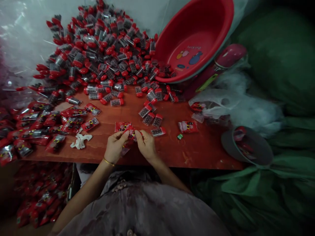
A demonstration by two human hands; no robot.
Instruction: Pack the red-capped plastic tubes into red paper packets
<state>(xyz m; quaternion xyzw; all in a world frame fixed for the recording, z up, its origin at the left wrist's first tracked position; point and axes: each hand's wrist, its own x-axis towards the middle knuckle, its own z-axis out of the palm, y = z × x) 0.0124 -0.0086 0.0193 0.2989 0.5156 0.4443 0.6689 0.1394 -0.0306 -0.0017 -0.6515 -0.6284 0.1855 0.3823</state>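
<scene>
My left hand (116,144), with a gold bangle at the wrist, and my right hand (147,145) meet near the table's front edge. Both pinch the top of a small red printed packet (132,133) between thumbs and fingers; its lower part is partly hidden. Just behind them another red printed packet (120,126) lies flat. Right of my right hand is a clear tube with a red cap and dark bits inside (157,131). Several similar tubes (148,118) lie beyond it. Farther right are a flat red packet (188,127) and a tiny green piece (179,136).
A big heap of red-capped tubes (105,49) spreads across the back, against a tilted red basin (194,39). Filled red packets (36,124) pile at left, beside a crumpled white scrap (81,140). At right are a grey bowl (261,147) and clear plastic bags (246,105).
</scene>
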